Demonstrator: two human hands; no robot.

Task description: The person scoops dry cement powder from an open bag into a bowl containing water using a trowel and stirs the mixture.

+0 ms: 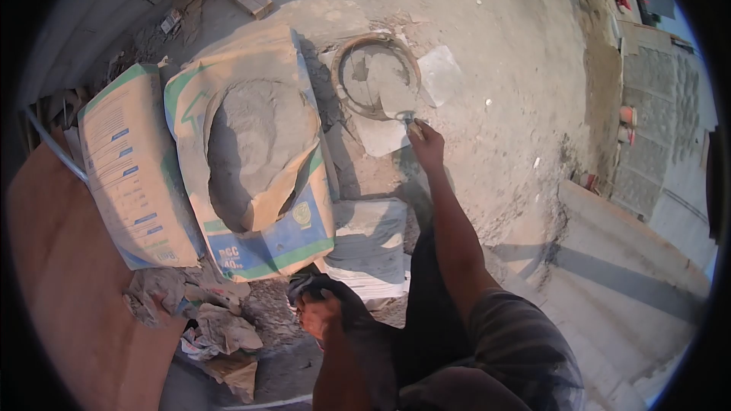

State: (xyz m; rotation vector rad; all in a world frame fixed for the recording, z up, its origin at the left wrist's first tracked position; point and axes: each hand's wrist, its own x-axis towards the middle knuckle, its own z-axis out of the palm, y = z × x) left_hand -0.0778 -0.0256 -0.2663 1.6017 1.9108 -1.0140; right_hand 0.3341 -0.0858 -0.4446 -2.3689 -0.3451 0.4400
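There are two green-edged sacks [139,171], one round pan [339,91], one handled tool [410,119], one left hand [317,312] and one right hand [428,146].

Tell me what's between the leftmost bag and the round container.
In the head view, the torn-open bag lies between the leftmost bag and the round container, plus a narrow strip of ground beside the container.

from my head, the one camera faces forward and steeply down, looking on from close above in a wide round view: my left hand [317,312] nearer, at seven o'clock, my right hand [427,144] farther out, at two.
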